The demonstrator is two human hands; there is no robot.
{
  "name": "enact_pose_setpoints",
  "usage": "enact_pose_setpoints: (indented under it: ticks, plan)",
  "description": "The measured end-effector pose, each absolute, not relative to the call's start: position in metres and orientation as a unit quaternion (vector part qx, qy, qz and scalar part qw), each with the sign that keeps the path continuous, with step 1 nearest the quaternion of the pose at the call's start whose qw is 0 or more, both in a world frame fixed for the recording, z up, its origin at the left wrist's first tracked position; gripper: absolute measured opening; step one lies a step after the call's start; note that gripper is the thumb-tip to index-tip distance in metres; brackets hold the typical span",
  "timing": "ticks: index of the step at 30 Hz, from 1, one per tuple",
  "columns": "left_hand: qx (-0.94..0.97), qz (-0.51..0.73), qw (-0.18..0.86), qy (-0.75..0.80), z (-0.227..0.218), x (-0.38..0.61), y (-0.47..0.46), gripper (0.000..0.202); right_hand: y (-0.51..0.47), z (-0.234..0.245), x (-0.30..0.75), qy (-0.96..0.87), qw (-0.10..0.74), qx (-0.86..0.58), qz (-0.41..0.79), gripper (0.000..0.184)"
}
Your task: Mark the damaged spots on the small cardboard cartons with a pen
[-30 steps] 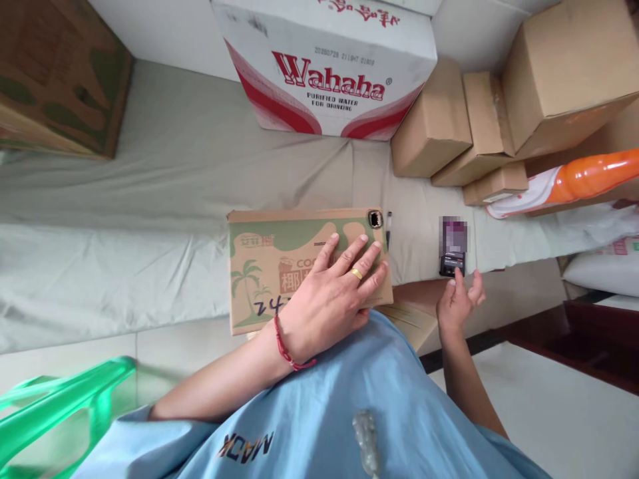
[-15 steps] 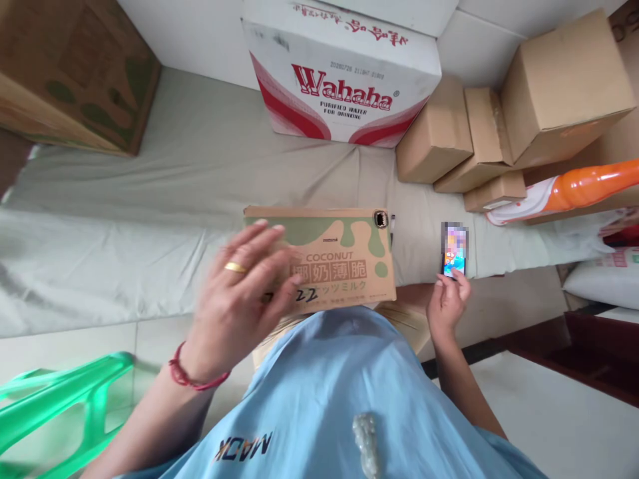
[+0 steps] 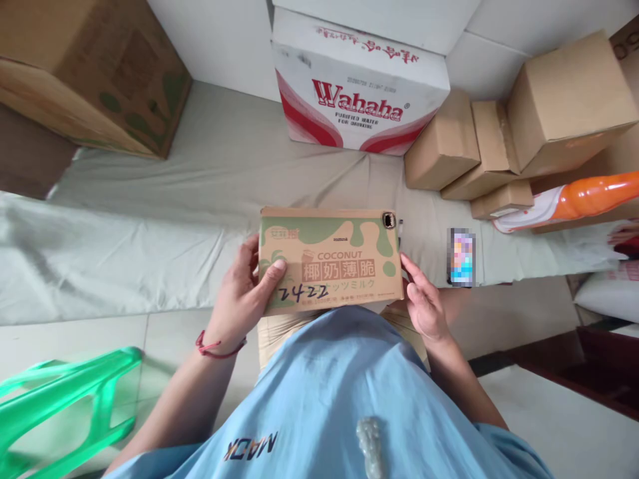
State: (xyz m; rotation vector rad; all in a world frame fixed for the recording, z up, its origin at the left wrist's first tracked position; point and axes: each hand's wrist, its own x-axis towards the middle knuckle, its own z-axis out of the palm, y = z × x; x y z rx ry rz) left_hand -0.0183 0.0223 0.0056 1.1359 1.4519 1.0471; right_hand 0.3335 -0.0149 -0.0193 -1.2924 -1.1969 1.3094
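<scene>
A cardboard box point(image 3: 344, 289) printed "COCONUT", with green patches and handwritten digits, sits in front of my blue shirt at the edge of the cloth-covered surface. My left hand point(image 3: 248, 285) is closed on its left end, thumb on the top face; the other fingers are partly hidden by the box. At the right end, my right hand point(image 3: 424, 299) has its fingers extended to the box's edge, thumb apart and off the top face. A dark round hole point(image 3: 389, 220) shows in the far right corner. The phone point(image 3: 462, 259), its screen lit and partly blurred out, lies to the right, touched by neither hand.
Behind stands a white and red Wahaha water carton point(image 3: 359, 100). Several brown boxes point(image 3: 442, 143) and an orange bottle point(image 3: 594, 199) are at the right. A large brown carton point(image 3: 124, 80) is far left, and a green plastic stool point(image 3: 94, 399) stands at lower left.
My right hand has left the phone and come to the box's right end. My left hand has lowered from above the box onto its left end, uncovering the handwritten digits. The view has shifted slightly.
</scene>
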Motion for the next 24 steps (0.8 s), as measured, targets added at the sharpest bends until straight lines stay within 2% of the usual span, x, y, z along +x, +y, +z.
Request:
enact_pose_setpoints:
  ticks: [5, 9, 12, 14, 16, 18, 20, 22, 24]
  plan:
    - [0.375, 0.469, 0.552, 0.579, 0.004, -0.037, 0.027, 0.071, -0.016, 0.007, 0.329, -0.626, 0.401, -0.468, 0.478, 0.060]
    - [0.287, 0.483, 0.617, 0.551, -0.013, -0.074, 0.031, 0.073, -0.004, 0.043, 0.304, -0.781, 0.351, -0.346, 0.383, 0.067]
    - [0.281, 0.482, 0.614, 0.558, -0.022, -0.088, 0.031, 0.069, 0.004, 0.052, 0.287, -0.812, 0.363, -0.292, 0.350, 0.072]
    - [0.293, 0.481, 0.607, 0.561, -0.022, -0.084, 0.027, 0.065, 0.007, 0.046, 0.284, -0.786, 0.388, -0.315, 0.363, 0.070]
    - [0.307, 0.488, 0.594, 0.560, -0.019, -0.069, 0.023, 0.063, 0.008, 0.032, 0.291, -0.729, 0.411, -0.366, 0.407, 0.060]
    - [0.331, 0.509, 0.561, 0.563, -0.015, -0.050, 0.019, 0.063, 0.007, 0.015, 0.303, -0.654, 0.428, -0.431, 0.451, 0.050]
    - [0.362, 0.520, 0.525, 0.568, -0.012, -0.031, 0.016, 0.062, 0.005, -0.001, 0.318, -0.600, 0.424, -0.496, 0.463, 0.048]
    - [0.386, 0.512, 0.503, 0.580, -0.011, -0.016, 0.014, 0.061, 0.005, -0.014, 0.337, -0.598, 0.393, -0.564, 0.413, 0.048]
    - [0.403, 0.488, 0.492, 0.598, -0.012, -0.007, 0.011, 0.060, 0.006, -0.025, 0.362, -0.615, 0.358, -0.643, 0.285, 0.049]
